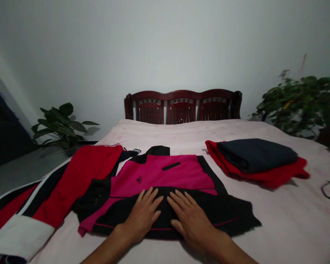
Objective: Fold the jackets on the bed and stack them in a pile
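- Wall (181, 44), pale and plain, is filling the whole upper view.
- Bed (304, 223) is spreading across the lower view, wearing a pale pink sheet with faint patterning.
- Headboard (181, 97), dark reddish wood, slatted, wavy top edge, is standing against the wall at the far end.
- Magenta-and-black top (165, 170) is lying spread out on the near middle of the bed, directly before the person; its black part (230, 211), with thin magenta piping, is running across the near side and reaching out to the right.
- Red garment (93, 165) with navy and white stripes is lying along the left side of the bed, just beside the top; its white section (22, 234) is showing at the near left corner.
- Leafy plant (304, 101) is growing at the far right, beyond the bed; slightly blurred.
- Folded navy garment (258, 154) is resting on a folded red cloth (271, 179), both sitting right of the top and apart from it.
- Smaller plant (60, 124), broad leaves, is standing on the left, beyond the bed edge.
- Left hand (144, 214) is pressing palm-down on the black part, fingers extended, gripping nothing.
- Right hand (191, 218) is doing the same just beside it, fingers stretched out flat, gripping nothing; the two are angling inward without touching.
- Glasses (322, 188) are lying at the right edge, partly cut off.
- Black strip (171, 166) is slanting across the magenta panel.
- Black logo (138, 179) is showing left of the strip.
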Action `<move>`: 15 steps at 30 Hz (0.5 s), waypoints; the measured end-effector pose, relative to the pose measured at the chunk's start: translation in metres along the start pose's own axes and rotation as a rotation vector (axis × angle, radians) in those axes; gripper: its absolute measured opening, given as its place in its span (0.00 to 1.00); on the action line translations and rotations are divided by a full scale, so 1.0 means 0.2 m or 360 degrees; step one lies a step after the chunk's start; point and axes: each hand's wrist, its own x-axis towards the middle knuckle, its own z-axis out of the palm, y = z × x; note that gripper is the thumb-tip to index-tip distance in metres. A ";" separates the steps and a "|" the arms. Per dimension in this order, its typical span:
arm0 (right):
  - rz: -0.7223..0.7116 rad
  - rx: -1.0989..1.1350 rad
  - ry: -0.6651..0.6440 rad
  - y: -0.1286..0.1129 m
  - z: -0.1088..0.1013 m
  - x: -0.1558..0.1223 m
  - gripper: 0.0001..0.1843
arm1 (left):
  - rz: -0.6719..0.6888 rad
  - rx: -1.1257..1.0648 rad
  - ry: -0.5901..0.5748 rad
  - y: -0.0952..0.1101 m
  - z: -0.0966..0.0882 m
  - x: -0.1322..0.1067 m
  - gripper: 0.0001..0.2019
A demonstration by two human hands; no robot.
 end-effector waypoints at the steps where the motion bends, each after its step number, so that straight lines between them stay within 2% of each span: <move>1: 0.0029 -0.0057 -0.0009 0.05 0.05 -0.02 0.33 | -0.0004 0.0041 -0.0022 -0.01 0.03 -0.01 0.25; 3: 0.0112 -0.0209 0.0020 0.20 0.11 -0.09 0.33 | -0.0058 0.0103 -0.0041 -0.06 0.04 -0.05 0.29; 5: 0.0217 -0.0387 0.0116 0.38 0.13 -0.21 0.32 | -0.0140 0.0128 -0.0050 -0.12 0.03 -0.13 0.31; 8: 0.0353 -0.0591 0.0272 0.62 0.10 -0.40 0.30 | -0.0230 0.0092 -0.0083 -0.19 -0.02 -0.23 0.31; 10: 0.0425 -0.0596 0.0274 0.71 0.04 -0.48 0.27 | -0.0258 0.0004 -0.0095 -0.23 -0.05 -0.27 0.29; 13: 0.0681 -0.0425 0.0116 0.79 -0.10 -0.46 0.22 | -0.0372 -0.0282 -0.0056 -0.32 -0.14 -0.23 0.21; 15: 0.0902 -0.0329 0.0031 0.82 -0.20 -0.34 0.22 | -0.0539 -0.0418 0.0023 -0.40 -0.21 -0.14 0.20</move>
